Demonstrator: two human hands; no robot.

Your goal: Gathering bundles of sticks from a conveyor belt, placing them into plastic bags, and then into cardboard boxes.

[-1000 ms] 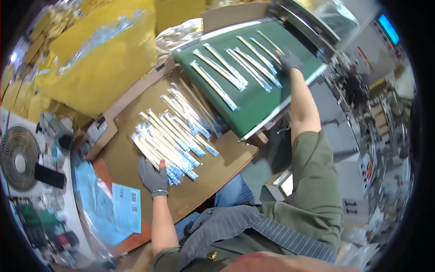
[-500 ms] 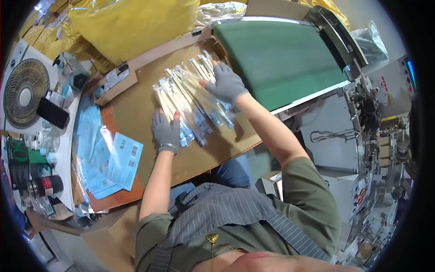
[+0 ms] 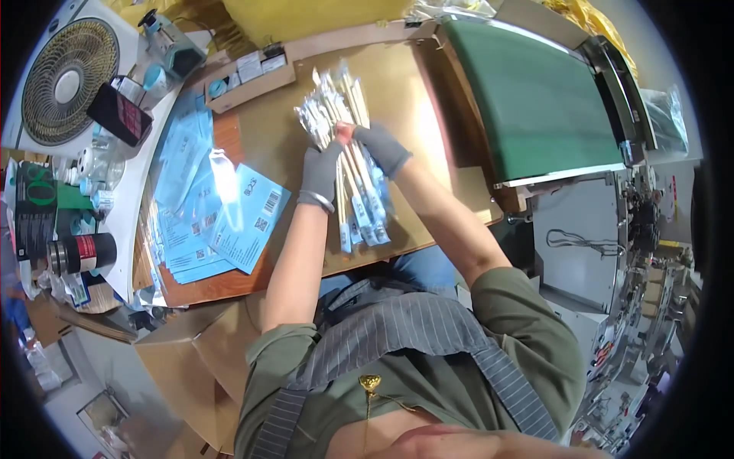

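Observation:
A bundle of slim, pale wooden sticks in clear wrappers with blue ends (image 3: 353, 208) lies lengthwise over the brown work surface. Grey gloves cover both my hands, and a bare thumb tip shows. My left hand (image 3: 321, 170) is closed round the bundle's left side. From the right, my right hand (image 3: 382, 148) presses in on the same bundle, its fingers partly hidden behind the sticks. The two hands nearly meet over the middle of the bundle. The far ends of the sticks fan out unevenly.
Blue printed sheets or pouches (image 3: 248, 218) lie left of the bundle, near a small cardboard tray (image 3: 252, 83). A green conveyor belt (image 3: 535, 99) stands at the right. On the far left are a fan (image 3: 69, 83), a phone (image 3: 120, 115) and a dark jar (image 3: 82, 253).
The sticks were spread out wide; now they are gathered into a narrower bundle. My hands have come together from both sides of it. The whole view has shifted.

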